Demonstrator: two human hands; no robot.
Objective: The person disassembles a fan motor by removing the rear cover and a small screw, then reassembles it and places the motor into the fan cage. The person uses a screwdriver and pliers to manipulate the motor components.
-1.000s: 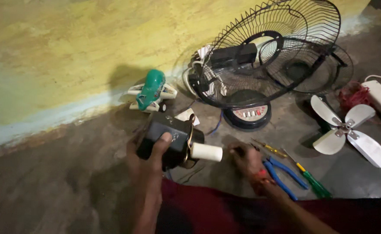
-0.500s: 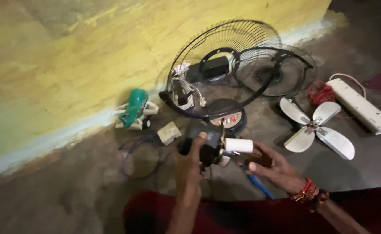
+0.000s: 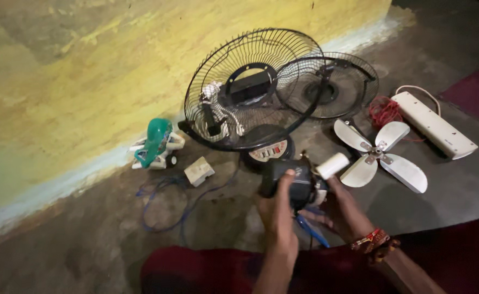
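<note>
One black fan motor (image 3: 291, 182), raised above the floor (image 3: 87, 256): left hand (image 3: 277, 215) closed around it, right hand (image 3: 335, 204) cupped underneath. Two wire guards (image 3: 250, 87); one three-blade white propeller (image 3: 381, 155).

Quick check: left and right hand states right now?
Left hand: closed around the black fan motor.
Right hand: under the motor, supporting it; grip unclear.

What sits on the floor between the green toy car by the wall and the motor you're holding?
In the head view, a small cream box and loops of blue wire lie between the green toy car and the fan motor.
</note>
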